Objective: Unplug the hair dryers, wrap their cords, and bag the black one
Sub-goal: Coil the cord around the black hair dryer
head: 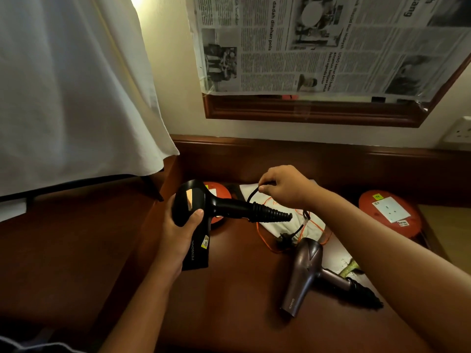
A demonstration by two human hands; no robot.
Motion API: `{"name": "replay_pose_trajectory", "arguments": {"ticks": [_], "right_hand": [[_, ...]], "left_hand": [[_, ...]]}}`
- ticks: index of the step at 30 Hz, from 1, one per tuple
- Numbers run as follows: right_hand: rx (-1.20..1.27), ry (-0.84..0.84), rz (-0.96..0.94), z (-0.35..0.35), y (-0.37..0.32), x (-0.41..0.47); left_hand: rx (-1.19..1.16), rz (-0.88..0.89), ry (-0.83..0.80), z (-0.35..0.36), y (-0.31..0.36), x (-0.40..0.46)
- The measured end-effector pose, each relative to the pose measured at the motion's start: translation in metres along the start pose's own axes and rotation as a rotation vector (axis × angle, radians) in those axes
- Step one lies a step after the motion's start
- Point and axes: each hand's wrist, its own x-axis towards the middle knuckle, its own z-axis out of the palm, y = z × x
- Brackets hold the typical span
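Dark wood desk (229, 314) w/ purple dryer (303, 273), white bag (280, 220), two orange reels (390, 212).

The left hand (178, 233) holds one hair dryer (201, 212) above the bench (229, 289); its cord (251, 197) runs rightward to the right hand (283, 189). Below the right hand lies a cloth bag (283, 228), with the second dryer (303, 273) nearer the person.

Left hand (178, 230): I grip the black dryer (196, 212).
Right hand (283, 188): pinches its cord (252, 193).
Purple dryer (303, 273): on desk (242, 301), right of the black dryer.
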Motion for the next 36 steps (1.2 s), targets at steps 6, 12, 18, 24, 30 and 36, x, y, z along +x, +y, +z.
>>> {"name": "replay_pose_trajectory", "arguments": {"ticks": [6,12,18,24,30,36], "right_hand": [[-0.182,-0.025,0.016,0.012,-0.019,-0.018],[-0.109,0.029,0.082,0.053,-0.037,-0.039],[1.116,0.082,0.331,0.095,-0.041,-0.056],[1.576,-0.188,0.406,0.115,-0.026,-0.06],[1.381,-0.263,0.335,0.113,-0.013,-0.057],[1.458,-0.457,0.265,0.106,-0.015,-0.055]], "left_hand": [[-0.009,0.001,0.08,-0.003,-0.009,0.004],[-0.016,0.015,0.17,-0.002,-0.011,0.0],[-0.078,-0.039,0.233,-0.006,-0.011,-0.001],[-0.13,-0.038,0.174,0.001,-0.005,-0.011],[-0.135,-0.055,0.159,0.001,0.0,-0.015],[-0.132,-0.067,0.131,0.003,0.003,-0.011]]}}
